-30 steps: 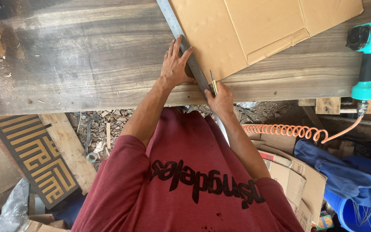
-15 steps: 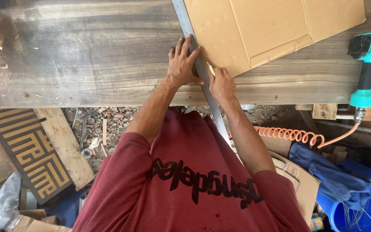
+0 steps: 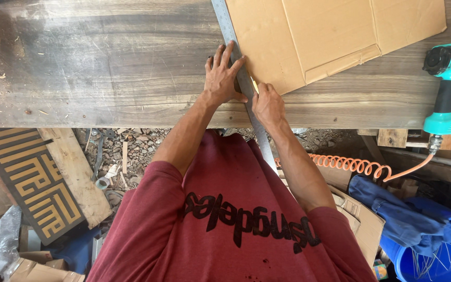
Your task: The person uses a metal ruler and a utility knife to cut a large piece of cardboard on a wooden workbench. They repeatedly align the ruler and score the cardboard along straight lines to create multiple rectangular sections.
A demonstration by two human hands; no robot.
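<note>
**Ruler pinned, blade at the cardboard's edge**

Your left hand (image 3: 222,78) lies flat on the long metal ruler (image 3: 236,57), fingers spread and pressing it down onto the wooden bench (image 3: 105,68). The ruler runs at a slant from the far edge of the bench toward you and sticks out past the near edge. Just to its right lies the sheet of cardboard (image 3: 330,31), its left edge touching the ruler.

Your right hand (image 3: 268,104) sits at the near corner of the cardboard, fingers curled tight around a small yellow knife (image 3: 255,85) whose tip rests against the ruler's right side. The two hands are close together, with the ruler between them.

At the far right of the bench stands a teal air tool (image 3: 447,83), with an orange coiled hose (image 3: 356,164) hanging below it.
</note>
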